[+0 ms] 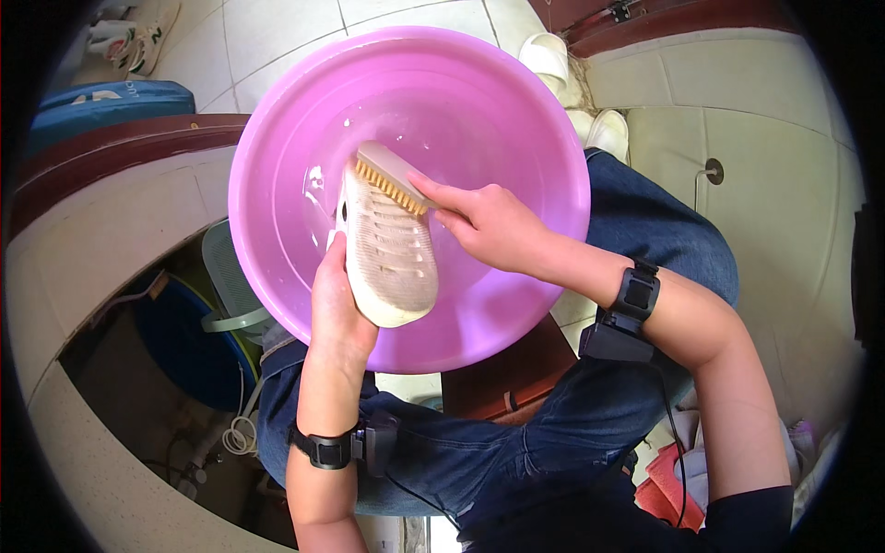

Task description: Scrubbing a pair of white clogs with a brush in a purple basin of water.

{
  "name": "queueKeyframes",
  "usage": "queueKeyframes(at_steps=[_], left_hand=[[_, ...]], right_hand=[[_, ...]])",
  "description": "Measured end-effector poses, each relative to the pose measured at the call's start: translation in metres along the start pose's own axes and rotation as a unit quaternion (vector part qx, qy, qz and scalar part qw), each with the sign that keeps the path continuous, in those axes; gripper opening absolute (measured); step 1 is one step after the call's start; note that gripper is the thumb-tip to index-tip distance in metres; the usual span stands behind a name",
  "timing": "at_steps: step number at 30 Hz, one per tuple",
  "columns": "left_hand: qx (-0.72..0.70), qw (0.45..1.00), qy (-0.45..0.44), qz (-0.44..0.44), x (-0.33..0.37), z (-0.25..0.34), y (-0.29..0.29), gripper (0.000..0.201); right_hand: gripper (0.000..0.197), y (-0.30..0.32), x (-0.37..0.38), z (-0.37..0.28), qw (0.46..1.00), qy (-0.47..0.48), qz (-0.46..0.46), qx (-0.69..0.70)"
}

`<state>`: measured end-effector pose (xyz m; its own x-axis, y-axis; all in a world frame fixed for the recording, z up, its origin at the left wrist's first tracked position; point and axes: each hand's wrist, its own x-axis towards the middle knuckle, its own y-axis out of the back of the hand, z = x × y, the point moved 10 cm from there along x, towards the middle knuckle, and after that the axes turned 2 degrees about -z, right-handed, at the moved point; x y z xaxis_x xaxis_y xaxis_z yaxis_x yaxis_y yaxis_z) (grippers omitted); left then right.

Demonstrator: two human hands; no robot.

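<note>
A cream-white shoe [395, 253] is held sole up over a large pink basin [502, 318]. My left hand [339, 297] is closed round its lower left side, with the fingers mostly hidden behind it. Grey grime shows on the ridged sole. In my right hand [489, 221] is a scrubbing brush [392, 173] with a pale back and yellowish bristles, gripped at its right end. The bristles rest against the upper end of the sole. A few bright glints show on the basin's inside.
The basin stands between my knees. White slippers [608, 135] lie on the tiles past its right rim. At the left are a blue case [115, 112] and a dark opening holding a blue round tub [184, 346]. Below the basin is a brown box-like thing [507, 378].
</note>
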<state>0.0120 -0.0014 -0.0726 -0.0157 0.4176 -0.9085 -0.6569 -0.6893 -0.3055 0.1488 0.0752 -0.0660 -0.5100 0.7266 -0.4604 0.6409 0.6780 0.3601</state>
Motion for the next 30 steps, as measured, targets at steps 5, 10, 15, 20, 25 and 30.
queueKeyframes(at_steps=[5, 10, 15, 20, 25, 30], left_hand=[[0.033, 0.999, -0.002, 0.006, 0.0, 0.002, 0.005, 0.04], [0.048, 0.999, -0.004, 0.008, 0.001, 0.003, 0.008, 0.044], [0.011, 1.0, -0.011, 0.002, 0.0, 0.005, 0.007, 0.035], [0.007, 1.0, -0.014, -0.002, 0.002, 0.005, 0.01, 0.034], [-0.002, 1.0, -0.027, -0.012, 0.011, 0.006, 0.019, 0.035], [0.01, 1.0, -0.011, -0.001, 0.017, 0.001, 0.039, 0.038]], right_hand=[[0.048, 0.002, -0.003, 0.022, 0.992, -0.018, 0.005, -0.126], [0.049, 0.006, -0.004, 0.049, 0.974, -0.078, -0.016, -0.212], [0.052, 0.016, -0.005, 0.053, 0.956, -0.101, 0.023, -0.275], [0.05, 0.001, -0.01, 0.082, 0.934, -0.211, -0.056, -0.282], [0.047, -0.021, -0.008, 0.06, 0.996, -0.046, -0.044, -0.058], [0.053, 0.006, -0.007, 0.018, 0.999, 0.011, 0.036, -0.006]])
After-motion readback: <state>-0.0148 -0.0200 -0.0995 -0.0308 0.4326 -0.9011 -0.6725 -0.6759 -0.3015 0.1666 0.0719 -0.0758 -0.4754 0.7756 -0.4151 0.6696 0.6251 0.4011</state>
